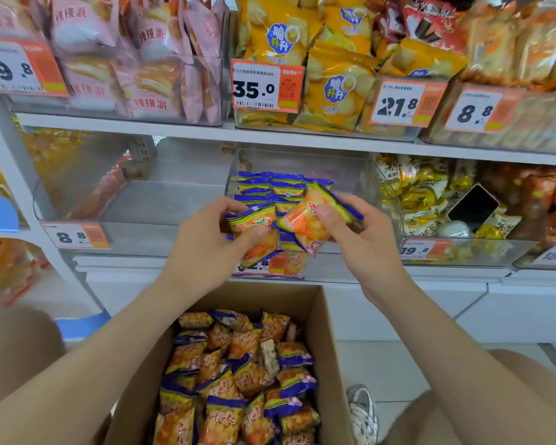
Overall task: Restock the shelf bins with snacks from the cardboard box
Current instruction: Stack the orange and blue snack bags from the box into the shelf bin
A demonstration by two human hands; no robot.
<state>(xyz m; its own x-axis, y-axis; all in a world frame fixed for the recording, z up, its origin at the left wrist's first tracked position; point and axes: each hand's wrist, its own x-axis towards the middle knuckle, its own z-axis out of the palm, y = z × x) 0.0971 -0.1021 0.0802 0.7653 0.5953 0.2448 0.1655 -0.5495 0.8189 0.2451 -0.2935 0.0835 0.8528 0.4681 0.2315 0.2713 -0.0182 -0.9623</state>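
Gripping a snack packet apiece, both hands are hovering at the front lip of the clear bin [350, 175] on the lower shelf. The left hand [206, 248] is pinching the left packet [254, 224], thumb on top and fingers curled behind. Its long axis is running near to far, one purple sealed end pointing far toward the bin and the other hanging down near the price tag [257, 264]. The right hand [363, 242] is clamping the right packet [305, 220], thumb pressing on the orange face. This one is tilting on a diagonal, one purple end aiming far and right, the other dipping near and left. The two packets are meeting in the middle, touching or overlapping, I cannot tell which. Behind them, stacked packets [270, 184] are lying in neat rows in the left part of the bin. Open room is showing to their right and above them, under the shelf board [174, 131]. Down near the person, the cardboard box [270, 297] is sitting open, loose packets [238, 380] lying jumbled inside, pointing every way.
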